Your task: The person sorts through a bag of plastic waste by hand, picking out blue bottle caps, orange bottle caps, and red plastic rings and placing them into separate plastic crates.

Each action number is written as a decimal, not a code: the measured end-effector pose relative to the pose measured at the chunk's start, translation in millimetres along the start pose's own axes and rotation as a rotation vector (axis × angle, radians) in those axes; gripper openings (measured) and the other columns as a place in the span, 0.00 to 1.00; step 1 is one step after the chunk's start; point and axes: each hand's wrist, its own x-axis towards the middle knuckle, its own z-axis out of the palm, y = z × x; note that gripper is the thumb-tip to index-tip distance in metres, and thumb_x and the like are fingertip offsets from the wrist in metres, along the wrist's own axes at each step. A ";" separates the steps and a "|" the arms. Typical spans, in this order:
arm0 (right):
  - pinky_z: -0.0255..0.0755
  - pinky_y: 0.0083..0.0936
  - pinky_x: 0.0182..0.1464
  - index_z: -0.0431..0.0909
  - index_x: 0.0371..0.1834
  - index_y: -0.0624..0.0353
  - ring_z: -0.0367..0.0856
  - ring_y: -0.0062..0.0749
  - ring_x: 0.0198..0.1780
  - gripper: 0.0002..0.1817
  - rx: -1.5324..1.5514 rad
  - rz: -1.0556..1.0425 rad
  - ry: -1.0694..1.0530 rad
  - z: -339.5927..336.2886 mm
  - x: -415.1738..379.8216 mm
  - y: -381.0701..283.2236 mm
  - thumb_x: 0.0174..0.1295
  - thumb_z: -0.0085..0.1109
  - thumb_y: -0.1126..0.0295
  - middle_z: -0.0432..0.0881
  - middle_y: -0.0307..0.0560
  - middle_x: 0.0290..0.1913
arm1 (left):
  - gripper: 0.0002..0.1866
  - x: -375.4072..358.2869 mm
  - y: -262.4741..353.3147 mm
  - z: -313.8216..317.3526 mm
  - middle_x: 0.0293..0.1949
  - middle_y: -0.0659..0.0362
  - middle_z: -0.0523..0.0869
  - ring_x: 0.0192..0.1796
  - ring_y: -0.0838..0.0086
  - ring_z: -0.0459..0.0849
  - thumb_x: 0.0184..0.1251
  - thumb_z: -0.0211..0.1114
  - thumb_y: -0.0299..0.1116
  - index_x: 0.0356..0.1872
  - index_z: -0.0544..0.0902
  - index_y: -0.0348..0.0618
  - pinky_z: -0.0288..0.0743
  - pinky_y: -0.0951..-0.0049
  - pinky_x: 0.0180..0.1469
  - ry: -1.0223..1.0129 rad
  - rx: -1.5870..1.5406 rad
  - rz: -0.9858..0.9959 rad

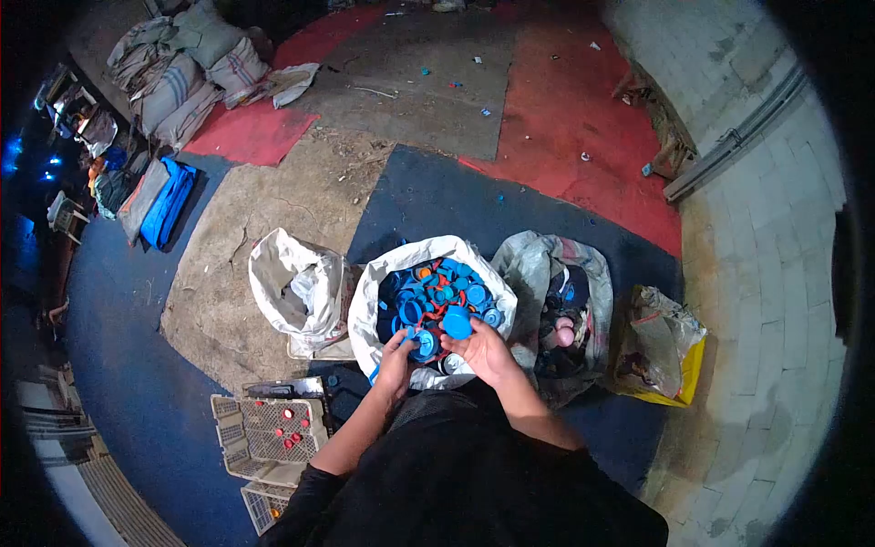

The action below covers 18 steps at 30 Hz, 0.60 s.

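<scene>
My right hand [489, 354] grips a round blue plastic cap [457, 322] above a white sack [365, 314]. Beside it, my left hand [396, 363] has its fingers closed on another blue cap [425, 344], lighter inside and turned toward me. Under both hands the sack stands with its rim rolled open. Inside lie many loose caps [444, 292], mostly blue, with some red and orange ones among them. The fingertips of each hand are partly hidden behind the caps.
Left stands a white sack [264, 283] with pale scraps; right, a sack of dark mixed pieces [597, 301] and a yellow-edged bag [685, 378] near the block wall [775, 319]. A beige crate [232, 442] holds several red caps. Stuffed sacks [173, 91] are piled at the back left.
</scene>
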 end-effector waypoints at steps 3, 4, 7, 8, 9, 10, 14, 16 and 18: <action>0.77 0.38 0.62 0.74 0.67 0.62 0.85 0.43 0.59 0.24 0.115 -0.013 -0.087 -10.1 -0.3 3.7 0.71 0.62 0.65 0.85 0.54 0.59 | 0.13 2.1 1.4 10.7 0.52 0.56 0.85 0.53 0.67 0.87 0.76 0.54 0.24 0.57 0.81 0.42 0.87 0.56 0.56 -0.023 -0.010 0.001; 0.77 0.36 0.62 0.74 0.67 0.61 0.84 0.42 0.60 0.23 0.063 -0.078 -0.099 -15.8 -0.2 6.5 0.70 0.62 0.67 0.84 0.54 0.60 | 0.14 3.0 0.5 12.9 0.51 0.55 0.86 0.52 0.67 0.88 0.76 0.54 0.23 0.57 0.81 0.42 0.88 0.56 0.55 -0.031 -0.015 0.002; 0.74 0.35 0.66 0.72 0.67 0.56 0.79 0.38 0.66 0.28 -0.124 -0.228 -0.093 2.7 -8.2 -1.8 0.61 0.65 0.78 0.81 0.51 0.64 | 0.15 6.2 -0.9 16.0 0.51 0.54 0.86 0.52 0.67 0.88 0.75 0.54 0.22 0.58 0.81 0.41 0.88 0.56 0.55 -0.063 -0.014 -0.012; 0.74 0.36 0.66 0.72 0.67 0.56 0.79 0.37 0.66 0.30 -0.215 -0.275 -0.091 19.2 -14.1 -8.8 0.58 0.65 0.80 0.81 0.51 0.64 | 0.15 6.7 -1.0 16.4 0.52 0.54 0.86 0.52 0.67 0.88 0.75 0.54 0.21 0.58 0.81 0.41 0.88 0.56 0.55 -0.074 -0.011 -0.020; 0.74 0.36 0.66 0.73 0.66 0.56 0.79 0.37 0.66 0.32 -0.306 -0.322 -0.089 28.4 -17.0 -13.6 0.56 0.66 0.82 0.82 0.50 0.63 | 0.15 6.8 -1.2 16.6 0.52 0.54 0.85 0.53 0.67 0.87 0.75 0.55 0.22 0.59 0.81 0.41 0.88 0.56 0.56 -0.086 -0.020 -0.018; 0.72 0.34 0.67 0.73 0.67 0.57 0.79 0.34 0.65 0.33 -0.412 -0.346 -0.101 29.2 -17.4 -15.8 0.54 0.67 0.84 0.82 0.49 0.63 | 0.15 6.8 -1.8 17.0 0.53 0.54 0.85 0.54 0.67 0.87 0.76 0.55 0.24 0.59 0.81 0.42 0.87 0.56 0.56 -0.099 -0.030 -0.016; 0.72 0.33 0.66 0.75 0.64 0.58 0.80 0.34 0.64 0.29 -1.166 -0.458 -0.086 33.3 -15.8 -20.0 0.57 0.73 0.75 0.83 0.48 0.61 | 0.16 -4.8 15.4 30.0 0.55 0.54 0.84 0.57 0.66 0.85 0.76 0.57 0.29 0.61 0.80 0.43 0.85 0.57 0.56 -0.131 -0.099 -0.010; 0.72 0.35 0.68 0.76 0.64 0.58 0.81 0.41 0.65 0.29 -1.303 -0.513 -0.034 31.3 -13.5 -10.1 0.57 0.74 0.74 0.84 0.53 0.60 | 0.17 -5.0 14.9 28.4 0.55 0.56 0.84 0.57 0.66 0.84 0.77 0.57 0.32 0.63 0.79 0.44 0.84 0.58 0.56 -0.112 -0.127 0.008; 0.72 0.37 0.68 0.75 0.64 0.59 0.80 0.46 0.67 0.30 -1.281 -0.466 -0.014 34.7 -12.8 -2.3 0.57 0.75 0.73 0.83 0.55 0.62 | 0.18 -7.1 16.4 27.5 0.55 0.57 0.83 0.55 0.67 0.84 0.76 0.58 0.32 0.64 0.78 0.46 0.83 0.60 0.55 -0.111 -0.146 0.016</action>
